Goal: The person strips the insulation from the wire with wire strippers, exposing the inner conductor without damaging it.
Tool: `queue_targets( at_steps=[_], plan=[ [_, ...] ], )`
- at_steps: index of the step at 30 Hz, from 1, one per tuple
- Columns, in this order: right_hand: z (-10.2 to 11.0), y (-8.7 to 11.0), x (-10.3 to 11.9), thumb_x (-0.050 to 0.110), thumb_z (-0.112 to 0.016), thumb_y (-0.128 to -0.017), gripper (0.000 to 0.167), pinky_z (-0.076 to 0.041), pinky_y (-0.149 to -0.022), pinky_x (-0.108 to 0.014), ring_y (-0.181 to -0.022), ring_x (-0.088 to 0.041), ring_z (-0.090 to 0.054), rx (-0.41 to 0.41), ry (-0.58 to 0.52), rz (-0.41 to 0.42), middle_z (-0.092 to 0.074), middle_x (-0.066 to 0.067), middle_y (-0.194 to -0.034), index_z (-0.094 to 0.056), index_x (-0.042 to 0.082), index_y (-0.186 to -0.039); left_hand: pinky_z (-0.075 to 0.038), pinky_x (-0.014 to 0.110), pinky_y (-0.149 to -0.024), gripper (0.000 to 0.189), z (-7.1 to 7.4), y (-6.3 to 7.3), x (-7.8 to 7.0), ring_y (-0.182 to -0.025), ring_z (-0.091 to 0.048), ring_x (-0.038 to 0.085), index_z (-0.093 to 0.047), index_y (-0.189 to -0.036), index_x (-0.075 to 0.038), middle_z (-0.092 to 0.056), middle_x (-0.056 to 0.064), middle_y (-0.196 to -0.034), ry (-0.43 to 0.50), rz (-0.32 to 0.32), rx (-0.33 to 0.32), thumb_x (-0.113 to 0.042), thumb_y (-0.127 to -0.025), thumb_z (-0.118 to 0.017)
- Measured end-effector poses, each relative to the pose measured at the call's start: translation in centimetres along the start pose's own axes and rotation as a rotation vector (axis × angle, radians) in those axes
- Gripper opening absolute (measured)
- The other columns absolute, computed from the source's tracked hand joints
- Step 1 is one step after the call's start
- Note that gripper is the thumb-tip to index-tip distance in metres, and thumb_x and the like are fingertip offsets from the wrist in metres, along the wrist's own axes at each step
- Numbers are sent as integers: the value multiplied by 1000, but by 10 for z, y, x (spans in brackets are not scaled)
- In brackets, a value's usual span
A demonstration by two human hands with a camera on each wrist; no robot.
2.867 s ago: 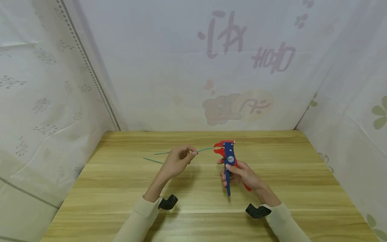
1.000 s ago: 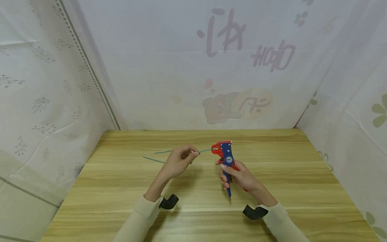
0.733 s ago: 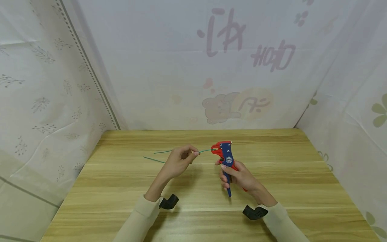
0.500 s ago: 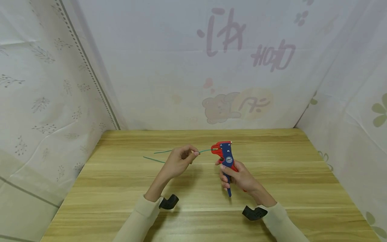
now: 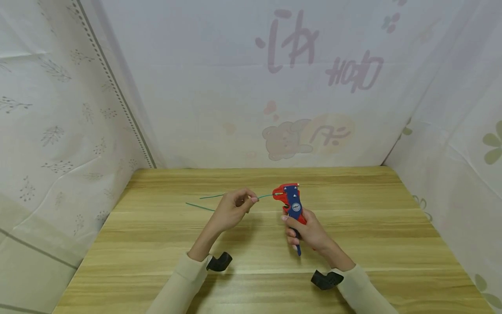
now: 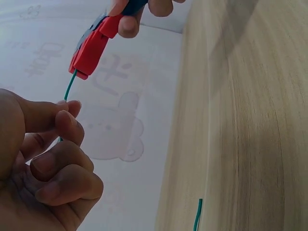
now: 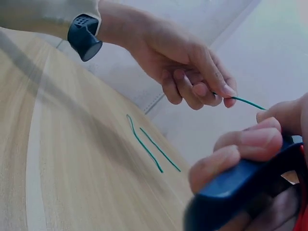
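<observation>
My left hand (image 5: 234, 208) pinches a thin green wire (image 5: 266, 196) between thumb and fingertips, its other fingers curled. In my right hand (image 5: 313, 227) is a wire stripper (image 5: 292, 200) with a blue body and red jaws, its handles wrapped by the fingers. The wire runs from the left fingertips into the front of the stripper, where the red jaws look closed around it. In the left wrist view, the wire (image 6: 70, 86) enters the red head (image 6: 90, 54). How far its end reaches inside is hidden.
Two more green wires lie on the wooden table (image 5: 251, 288) left of and beneath the left hand; the right wrist view shows one bent wire (image 7: 139, 139) and one straight wire (image 7: 159, 147). A printed cloth (image 5: 219, 87) hangs behind the table, with more at both sides.
The stripper has moved slightly left onto the wire, and its jaws have come together. My right hand has squeezed the handles closer. The left hand has barely moved.
</observation>
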State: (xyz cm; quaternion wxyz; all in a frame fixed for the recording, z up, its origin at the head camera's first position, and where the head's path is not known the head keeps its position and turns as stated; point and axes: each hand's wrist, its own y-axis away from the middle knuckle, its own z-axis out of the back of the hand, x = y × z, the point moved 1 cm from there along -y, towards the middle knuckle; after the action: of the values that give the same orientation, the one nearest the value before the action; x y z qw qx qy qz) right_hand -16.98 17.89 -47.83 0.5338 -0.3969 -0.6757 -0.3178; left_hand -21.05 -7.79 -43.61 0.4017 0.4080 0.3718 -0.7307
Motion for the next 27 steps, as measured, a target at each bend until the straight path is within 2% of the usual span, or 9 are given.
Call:
queue_targets(
  at_steps=[5, 11, 17, 23, 27],
  plan=[
    [-1, 0, -1, 20, -59, -108, 25, -40, -39, -22, -41, -8, -40, -66, -3, -35, -39, 3, -62, -43, 1, -113, -26, 22, -47, 12, 0, 0, 2, -49, -33, 8, -71, -105, -12, -51, 1, -69, -10, 18, -2, -16, -107, -60],
    [7, -1, -3, 16, -57, -109, 27, -53, -49, -29, -51, -12, -51, 43, -33, -20, -49, -2, -69, -43, -5, -120, -27, 22, -47, 12, 1, 0, 4, -49, -34, 9, -72, -105, -14, -53, 1, -69, -29, 34, -16, -14, -107, -60],
    [10, -2, -3, 15, -54, -109, 35, -61, -59, -37, -59, -15, -61, 120, -18, 4, -59, -5, -75, -38, -13, -123, -27, 23, -48, 12, 1, 0, 4, -50, -34, 10, -71, -104, -14, -53, 2, -70, -25, 41, -17, -15, -107, -60],
    [12, -3, -4, 9, -51, -110, 20, -63, -71, -45, -68, -20, -68, 173, -25, 45, -65, -10, -83, -43, -4, -122, -27, 22, -48, 13, 2, 0, 4, -50, -34, 9, -72, -105, -14, -54, 2, -70, -21, 41, -13, -14, -108, -59],
    [14, -3, -3, 8, -51, -109, 17, -63, -74, -45, -72, -21, -69, 170, -14, 65, -66, -11, -84, -45, -3, -122, -27, 22, -47, 13, 3, 0, 4, -50, -34, 9, -72, -106, -13, -54, 3, -70, -30, 40, -14, -14, -108, -59]
  ],
)
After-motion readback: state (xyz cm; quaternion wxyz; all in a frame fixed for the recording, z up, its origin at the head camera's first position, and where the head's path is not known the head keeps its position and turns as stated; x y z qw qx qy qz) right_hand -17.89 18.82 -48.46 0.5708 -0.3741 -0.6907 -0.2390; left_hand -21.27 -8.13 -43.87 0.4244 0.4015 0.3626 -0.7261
